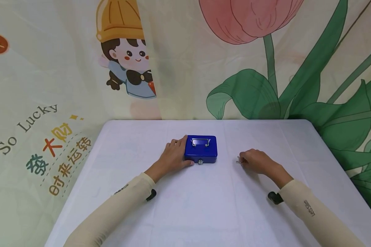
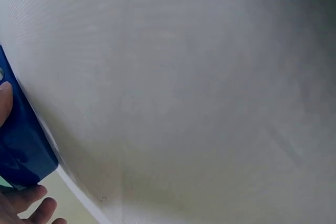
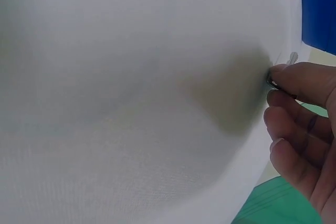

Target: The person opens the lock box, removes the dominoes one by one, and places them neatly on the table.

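Note:
A small blue metal cash box (image 1: 201, 154) with a fold-down handle on its lid and a round lock on its front sits on the white table. My left hand (image 1: 175, 153) holds it by its left side, thumb at the front near the lock and fingers toward the back corner. In the left wrist view, the thumb (image 2: 5, 103) lies against the box's front (image 2: 26, 145). To the right of the box, my right hand (image 1: 256, 160) pinches a small silver key (image 3: 293, 57) between thumb and forefinger, low over the cloth; part of the key is hidden by the fingers.
A white cloth covers the table (image 1: 185, 212). Behind it hangs a printed backdrop (image 1: 179, 68) with a cartoon figure, tulips and lettering. Dark wrist devices (image 1: 275, 198) stick out below both sleeves.

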Motion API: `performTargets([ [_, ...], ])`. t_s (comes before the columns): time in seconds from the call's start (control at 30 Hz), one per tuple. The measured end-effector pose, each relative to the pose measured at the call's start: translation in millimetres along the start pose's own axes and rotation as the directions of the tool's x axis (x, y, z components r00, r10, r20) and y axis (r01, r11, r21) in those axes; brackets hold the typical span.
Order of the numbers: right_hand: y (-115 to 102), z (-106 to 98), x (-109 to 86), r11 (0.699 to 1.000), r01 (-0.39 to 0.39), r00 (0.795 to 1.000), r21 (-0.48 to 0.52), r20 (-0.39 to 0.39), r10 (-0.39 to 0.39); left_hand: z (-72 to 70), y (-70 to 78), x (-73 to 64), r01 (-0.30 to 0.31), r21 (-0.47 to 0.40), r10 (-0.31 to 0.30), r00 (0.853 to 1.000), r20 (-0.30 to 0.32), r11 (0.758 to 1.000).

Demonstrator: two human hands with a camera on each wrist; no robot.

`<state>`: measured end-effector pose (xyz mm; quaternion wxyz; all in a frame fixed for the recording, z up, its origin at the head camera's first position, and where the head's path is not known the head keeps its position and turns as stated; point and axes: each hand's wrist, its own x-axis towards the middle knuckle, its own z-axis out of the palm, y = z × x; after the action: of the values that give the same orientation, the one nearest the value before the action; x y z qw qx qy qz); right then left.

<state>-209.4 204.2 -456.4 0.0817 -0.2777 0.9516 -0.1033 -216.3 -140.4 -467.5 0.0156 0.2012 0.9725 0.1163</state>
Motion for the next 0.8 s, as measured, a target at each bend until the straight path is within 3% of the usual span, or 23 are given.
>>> performTargets([
  [0.37,-6.1,2.5,-0.7,0.999,-0.017,1.000,0.048,-0.010,0.018,-3.7,1.9,0.9,-0.004,0.040,0.003,0.999,0.041,0.999],
  [0.63,-27.4,2.7,-0.1,0.999,0.026,0.997,-0.020,-0.074,-0.027,-6.0,4.5,0.6,-0.001,0.045,-0.001,0.999,0.049,0.999],
  [0.8,-38.6,5.1,3.8,0.999,0.023,0.997,-0.025,-0.069,-0.025,-6.0,4.6,0.5,0.001,0.044,-0.003,0.999,0.050,0.999],
])
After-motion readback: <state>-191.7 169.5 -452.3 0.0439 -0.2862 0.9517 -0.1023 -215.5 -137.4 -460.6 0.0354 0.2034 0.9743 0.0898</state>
